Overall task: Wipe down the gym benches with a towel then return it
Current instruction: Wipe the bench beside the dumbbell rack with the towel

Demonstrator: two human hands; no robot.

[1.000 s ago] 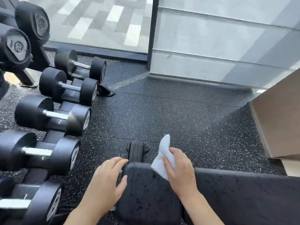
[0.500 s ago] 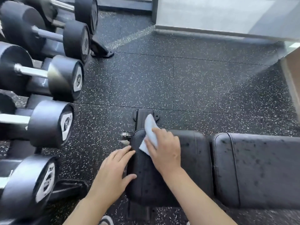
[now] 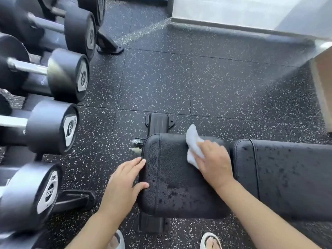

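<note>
A black padded gym bench lies across the lower frame. Its short seat pad [image 3: 172, 177] is dotted with dark wet spots near its front. The long back pad [image 3: 287, 177] to the right is speckled with droplets. My right hand [image 3: 213, 162] presses a small white towel [image 3: 193, 146] onto the far right part of the seat pad, fingers closed over it. My left hand [image 3: 124, 184] rests open against the seat pad's left edge, thumb on the pad's side.
A rack of black dumbbells [image 3: 53, 126] runs along the left, close to the bench end. The bench's foot [image 3: 159, 123] sticks out on the speckled rubber floor [image 3: 197, 83]. A wooden box edge [image 3: 323, 87] stands at right. My sandalled feet [image 3: 210, 241] are below the bench.
My right hand has slid the towel rightward across the seat pad, from its far left corner to its far right. The view has tilted further down. My left hand stays on the pad's left edge.
</note>
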